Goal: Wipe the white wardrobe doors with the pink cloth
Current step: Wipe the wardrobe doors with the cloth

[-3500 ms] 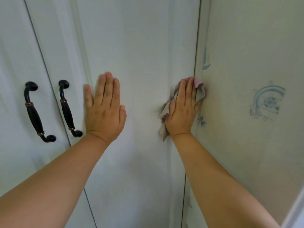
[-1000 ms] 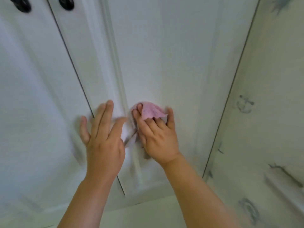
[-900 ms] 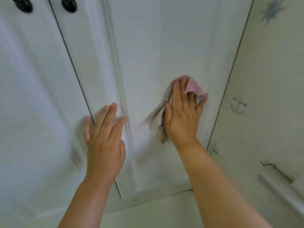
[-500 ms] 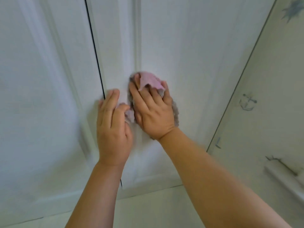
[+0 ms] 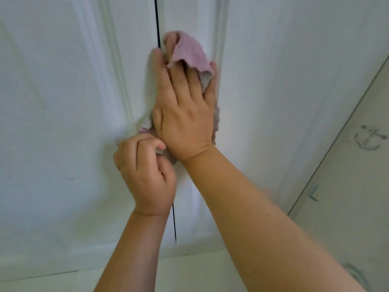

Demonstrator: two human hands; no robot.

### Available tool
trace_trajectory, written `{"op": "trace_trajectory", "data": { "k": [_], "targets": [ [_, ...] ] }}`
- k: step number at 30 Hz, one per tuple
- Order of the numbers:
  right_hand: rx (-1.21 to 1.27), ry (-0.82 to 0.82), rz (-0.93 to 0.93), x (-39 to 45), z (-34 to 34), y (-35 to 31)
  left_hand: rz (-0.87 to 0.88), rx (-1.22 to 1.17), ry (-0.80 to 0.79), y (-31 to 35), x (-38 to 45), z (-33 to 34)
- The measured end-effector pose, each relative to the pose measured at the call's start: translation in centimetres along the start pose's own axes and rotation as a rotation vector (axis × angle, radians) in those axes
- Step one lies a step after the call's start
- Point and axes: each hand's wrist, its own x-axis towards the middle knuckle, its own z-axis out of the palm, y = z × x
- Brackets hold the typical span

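- Since half a second ago, both hands have shifted along the wardrobe doors (image 5: pixel 273 102): the right hand (image 5: pixel 185 110) now lies across the dark gap between the two doors, and the left hand (image 5: pixel 147 171) has gone from flat to curled.
- Right hand presses the pink cloth (image 5: pixel 189 53) flat against the doors, fingers straight, one fold draped over the fingertips.
- Left hand sits just below the right wrist, fingers curled, pinching the cloth's lower corner.
- Wallpaper (image 5: pixel 357 165) with a faint anchor print lies beyond the doors' right edge.

Right hand (image 5: pixel 185 114) presses cloth (image 5: pixel 189 52) on door seam (image 5: pixel 156 22), above left hand (image 5: pixel 147 173).
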Motion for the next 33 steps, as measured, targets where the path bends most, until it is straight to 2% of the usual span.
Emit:
{"op": "trace_trajectory", "data": {
  "k": [4, 7, 9, 11, 14, 16, 18, 21, 23, 25, 27, 28, 31, 33],
  "targets": [
    [-0.010, -0.145, -0.111, -9.1, 0.9, 0.6, 0.040, 0.013, -0.012, -1.1, -0.5, -0.1],
    [0.042, -0.484, -0.215, -18.8, -0.1, 1.8, 0.062, 0.045, -0.119, -1.5, -2.2, -0.3],
    [0.089, -0.631, -0.174, -22.5, -2.4, 2.1, 0.060, 0.029, -0.189, -1.7, -3.5, -0.1],
    [0.208, -0.667, -0.013, -22.9, -4.4, 2.1, 0.067, -0.036, -0.238, -1.5, -5.0, -0.1],
    [0.506, -0.641, 0.194, -20.3, -6.6, 2.2, 0.081, -0.212, -0.392, -0.3, -5.9, 0.4],
    [0.631, -0.573, 0.420, -18.4, -8.7, 2.6, 0.058, -0.287, -0.498, 1.1, -5.5, 0.4],
    [0.765, -0.483, 0.812, -15.9, -11.1, 2.9, -0.037, -0.379, -0.613, 2.5, -4.1, 0.1],
    [1.099, -0.373, 1.390, -13.7, -13.1, 4.6, -0.309, -0.513, -0.874, 3.9, -2.1, 0.2],
    [1.354, -0.237, 1.648, -12.9, -13.6, 6.0, -0.453, -0.587, -1.029, 4.4, -2.2, 0.6],
    [1.520, -0.116, 1.747, -11.9, -14.6, 6.5, -0.481, -0.542, -1.107, 4.5, -3.1, 1.0],
    [1.540, -0.093, 1.744, -11.2, -15.9, 6.8, -0.435, -0.482, -1.160, 5.0, -4.0, 1.4],
    [1.496, -0.083, 1.741, -11.3, -16.4, 7.2, -0.476, -0.515, -1.204, 5.5, -4.3, 1.4],
    [1.532, -0.081, 1.698, -11.3, -17.7, 7.7, -0.839, -0.823, -1.369, 7.3, -4.8, 1.1],
    [1.588, -0.227, 1.679, -11.1, -17.8, 7.9, -0.939, -0.890, -1.402, 8.1, -5.3, 0.9]
  ]
}}
